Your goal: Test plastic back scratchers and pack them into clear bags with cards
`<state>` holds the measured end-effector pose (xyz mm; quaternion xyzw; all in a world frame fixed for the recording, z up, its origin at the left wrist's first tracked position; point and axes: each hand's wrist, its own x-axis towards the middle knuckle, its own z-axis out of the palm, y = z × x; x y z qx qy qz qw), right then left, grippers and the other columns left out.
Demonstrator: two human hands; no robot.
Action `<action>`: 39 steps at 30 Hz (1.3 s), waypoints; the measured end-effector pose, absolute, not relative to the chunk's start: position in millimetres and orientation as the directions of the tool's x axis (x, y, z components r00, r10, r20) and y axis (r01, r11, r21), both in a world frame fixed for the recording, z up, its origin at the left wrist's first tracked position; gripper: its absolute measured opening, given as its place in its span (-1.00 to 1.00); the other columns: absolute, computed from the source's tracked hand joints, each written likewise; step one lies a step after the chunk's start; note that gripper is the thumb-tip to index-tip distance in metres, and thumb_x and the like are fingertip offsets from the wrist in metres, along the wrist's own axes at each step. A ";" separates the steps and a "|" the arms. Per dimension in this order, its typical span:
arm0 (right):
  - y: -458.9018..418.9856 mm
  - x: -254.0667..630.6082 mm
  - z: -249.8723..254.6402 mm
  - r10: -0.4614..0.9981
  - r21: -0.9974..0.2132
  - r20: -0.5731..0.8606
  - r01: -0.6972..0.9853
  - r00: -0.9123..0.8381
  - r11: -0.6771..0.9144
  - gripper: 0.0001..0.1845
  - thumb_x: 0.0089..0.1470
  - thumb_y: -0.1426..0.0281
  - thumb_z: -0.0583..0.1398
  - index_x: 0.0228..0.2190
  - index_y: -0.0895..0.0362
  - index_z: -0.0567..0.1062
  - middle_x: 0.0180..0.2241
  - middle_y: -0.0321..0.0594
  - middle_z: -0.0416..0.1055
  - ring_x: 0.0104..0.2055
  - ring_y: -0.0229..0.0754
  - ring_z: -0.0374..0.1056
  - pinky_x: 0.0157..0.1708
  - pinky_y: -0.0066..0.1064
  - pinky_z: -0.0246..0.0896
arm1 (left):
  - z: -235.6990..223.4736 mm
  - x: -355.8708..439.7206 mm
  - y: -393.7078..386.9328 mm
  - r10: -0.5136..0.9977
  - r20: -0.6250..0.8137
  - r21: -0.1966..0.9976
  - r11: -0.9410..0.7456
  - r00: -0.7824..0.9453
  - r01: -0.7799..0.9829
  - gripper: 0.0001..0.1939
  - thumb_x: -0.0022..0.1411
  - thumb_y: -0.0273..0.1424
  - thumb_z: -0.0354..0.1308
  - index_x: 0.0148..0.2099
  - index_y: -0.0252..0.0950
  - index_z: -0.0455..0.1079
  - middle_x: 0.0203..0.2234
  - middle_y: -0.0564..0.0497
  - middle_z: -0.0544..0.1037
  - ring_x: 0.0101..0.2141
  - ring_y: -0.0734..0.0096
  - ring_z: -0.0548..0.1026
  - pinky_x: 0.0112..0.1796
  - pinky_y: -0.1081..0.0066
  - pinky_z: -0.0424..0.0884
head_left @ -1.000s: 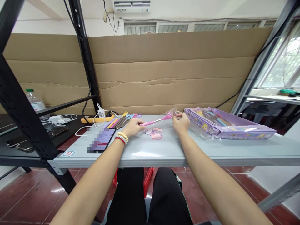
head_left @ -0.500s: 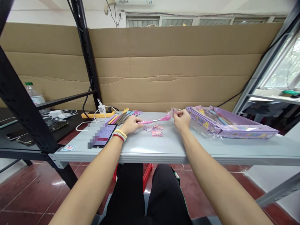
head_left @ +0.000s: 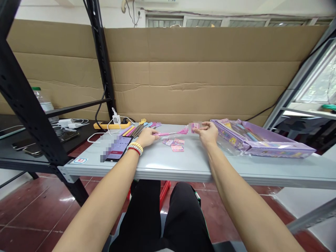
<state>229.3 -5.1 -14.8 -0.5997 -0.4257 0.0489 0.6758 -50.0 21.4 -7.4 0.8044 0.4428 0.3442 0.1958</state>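
Scratcher (head_left: pixel 169 133) in pink is gripped by its handle end in the closed left hand (head_left: pixel 147 137), its head pointed toward three o'clock. A small pink card (head_left: pixel 194 127) is pinched between thumb and fingertips of the right hand (head_left: pixel 209 133), just past that head at three o'clock. Loose cards (head_left: pixel 177 148) are spread on the table (head_left: pixel 189 162) between six and eight o'clock from the head. From the left hand, spare scratchers (head_left: pixel 136 131) are laid toward ten o'clock; from the right, a purple box (head_left: pixel 278 151) is set at three o'clock.
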 end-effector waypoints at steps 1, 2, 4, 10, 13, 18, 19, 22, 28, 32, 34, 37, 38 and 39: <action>-4.8 228.9 -15.4 0.606 -0.854 0.512 0.440 0.609 0.279 -0.42 -0.57 0.26 0.40 -0.39 0.16 0.39 -0.60 -0.38 0.35 -0.54 -0.23 0.28 -0.44 -0.37 0.17 | -7.2 -49.7 20.8 0.845 0.379 0.616 -0.534 0.376 0.579 -0.69 -0.03 -0.36 0.14 -0.22 -0.31 0.57 -0.50 0.04 0.54 -0.43 0.38 0.38 -0.34 0.44 0.28; -4.6 228.5 -15.8 0.631 -0.853 0.512 0.432 0.583 0.293 -0.41 -0.58 0.26 0.41 -0.39 0.16 0.41 -0.59 -0.38 0.36 -0.53 -0.24 0.28 -0.44 -0.37 0.19 | -7.0 -49.4 20.2 0.846 0.378 0.611 -0.533 0.376 0.585 -0.68 -0.02 -0.35 0.14 -0.21 -0.32 0.57 -0.50 0.03 0.53 -0.43 0.38 0.38 -0.34 0.44 0.28; -3.4 228.0 -16.6 0.666 -0.846 0.528 0.402 0.528 0.352 -0.44 -0.54 0.24 0.40 -0.38 0.17 0.43 -0.53 -0.32 0.41 -0.47 -0.23 0.31 -0.40 -0.36 0.23 | -6.3 -49.3 19.5 0.854 0.377 0.603 -0.521 0.360 0.605 -0.67 -0.01 -0.34 0.14 -0.19 -0.33 0.56 -0.50 0.03 0.53 -0.43 0.38 0.38 -0.33 0.45 0.28; 3.9 229.2 -20.3 0.720 -0.850 0.526 0.311 0.453 0.425 -0.65 -0.23 0.23 0.26 -0.37 0.19 0.50 -0.38 -0.20 0.48 -0.33 -0.19 0.39 -0.32 -0.29 0.35 | -5.5 -50.6 19.7 0.871 0.368 0.601 -0.489 0.324 0.632 -0.66 -0.01 -0.36 0.15 -0.16 -0.33 0.56 -0.47 0.02 0.54 -0.40 0.37 0.41 -0.30 0.45 0.30; 3.0 228.3 -19.5 0.722 -0.878 0.479 0.265 0.499 0.399 -0.72 -0.26 0.32 0.27 -0.41 0.20 0.50 -0.43 -0.21 0.48 -0.42 -0.20 0.39 -0.38 -0.27 0.40 | -5.5 -50.7 19.7 0.870 0.371 0.592 -0.490 0.324 0.640 -0.66 0.00 -0.35 0.15 -0.15 -0.33 0.55 -0.44 0.01 0.56 -0.39 0.36 0.42 -0.30 0.45 0.30; -4.8 224.1 -14.5 0.741 -0.915 0.394 0.158 0.543 0.371 -0.73 -0.45 0.46 0.36 -0.54 0.21 0.47 -0.58 -0.25 0.43 -0.55 -0.21 0.37 -0.47 -0.27 0.43 | -4.9 -50.6 18.5 0.859 0.375 0.586 -0.511 0.348 0.629 -0.67 0.01 -0.38 0.14 -0.16 -0.34 0.56 -0.42 0.00 0.58 -0.39 0.36 0.43 -0.27 0.44 0.31; -6.1 223.5 -14.1 0.744 -0.917 0.389 0.155 0.544 0.366 -0.71 -0.48 0.47 0.37 -0.55 0.21 0.46 -0.59 -0.26 0.43 -0.56 -0.22 0.37 -0.47 -0.28 0.43 | -4.7 -50.7 18.2 0.859 0.373 0.587 -0.511 0.351 0.627 -0.67 0.02 -0.39 0.13 -0.15 -0.34 0.55 -0.42 -0.01 0.58 -0.38 0.36 0.43 -0.27 0.44 0.31; -8.8 222.0 -14.2 0.755 -0.918 0.396 0.213 0.523 0.333 -0.65 -0.52 0.45 0.38 -0.52 0.22 0.46 -0.60 -0.27 0.43 -0.56 -0.22 0.36 -0.47 -0.30 0.39 | -4.4 -50.8 18.1 0.867 0.359 0.586 -0.497 0.345 0.640 -0.67 0.02 -0.39 0.14 -0.15 -0.33 0.55 -0.43 -0.01 0.58 -0.38 0.35 0.44 -0.26 0.43 0.32; -10.7 217.7 -11.7 0.820 -0.910 0.414 0.152 0.396 0.386 -0.54 -0.38 0.27 0.35 -0.33 0.17 0.51 -0.35 -0.21 0.49 -0.35 -0.20 0.39 -0.41 -0.40 0.33 | -5.2 -50.5 19.6 0.871 0.353 0.592 -0.490 0.341 0.640 -0.67 0.02 -0.39 0.15 -0.14 -0.33 0.55 -0.39 -0.03 0.59 -0.36 0.33 0.45 -0.26 0.42 0.32; -6.1 217.9 -11.9 0.850 -0.938 0.330 0.039 0.411 0.345 -0.69 -0.23 0.25 0.26 -0.39 0.16 0.50 -0.40 -0.22 0.47 -0.38 -0.24 0.37 -0.45 -0.40 0.34 | -4.7 -50.8 18.5 0.864 0.363 0.586 -0.503 0.350 0.635 -0.66 0.02 -0.38 0.15 -0.14 -0.35 0.55 -0.39 -0.03 0.58 -0.36 0.34 0.45 -0.25 0.42 0.31; -3.6 219.1 -14.1 0.838 -0.933 0.357 0.107 0.413 0.344 -0.73 -0.24 0.27 0.27 -0.45 0.19 0.49 -0.45 -0.22 0.46 -0.43 -0.24 0.36 -0.43 -0.36 0.35 | -4.2 -50.9 17.5 0.862 0.356 0.583 -0.507 0.361 0.635 -0.66 0.02 -0.37 0.14 -0.14 -0.35 0.55 -0.43 -0.01 0.57 -0.39 0.36 0.43 -0.27 0.42 0.31; -2.9 221.4 -17.1 0.787 -0.906 0.417 0.272 0.454 0.323 -0.71 -0.23 0.24 0.26 -0.45 0.21 0.48 -0.48 -0.17 0.46 -0.47 -0.19 0.36 -0.40 -0.29 0.34 | -3.8 -50.8 16.0 0.849 0.347 0.593 -0.528 0.399 0.608 -0.67 0.01 -0.36 0.13 -0.18 -0.35 0.55 -0.48 0.02 0.54 -0.43 0.39 0.40 -0.32 0.43 0.29; -3.5 221.9 -17.5 0.750 -0.888 0.448 0.343 0.486 0.308 -0.69 -0.22 0.24 0.25 -0.44 0.21 0.49 -0.48 -0.14 0.47 -0.46 -0.16 0.36 -0.37 -0.27 0.32 | -3.8 -50.7 15.4 0.841 0.339 0.600 -0.538 0.421 0.592 -0.68 0.01 -0.35 0.13 -0.20 -0.35 0.55 -0.50 0.03 0.52 -0.45 0.41 0.38 -0.35 0.43 0.28; -4.4 222.2 -17.6 0.705 -0.862 0.487 0.416 0.516 0.291 -0.69 -0.20 0.24 0.24 -0.42 0.22 0.49 -0.45 -0.12 0.49 -0.43 -0.13 0.38 -0.33 -0.26 0.31 | -3.9 -50.7 14.9 0.832 0.324 0.612 -0.547 0.450 0.571 -0.70 0.00 -0.33 0.13 -0.23 -0.35 0.56 -0.54 0.04 0.50 -0.48 0.42 0.36 -0.38 0.43 0.26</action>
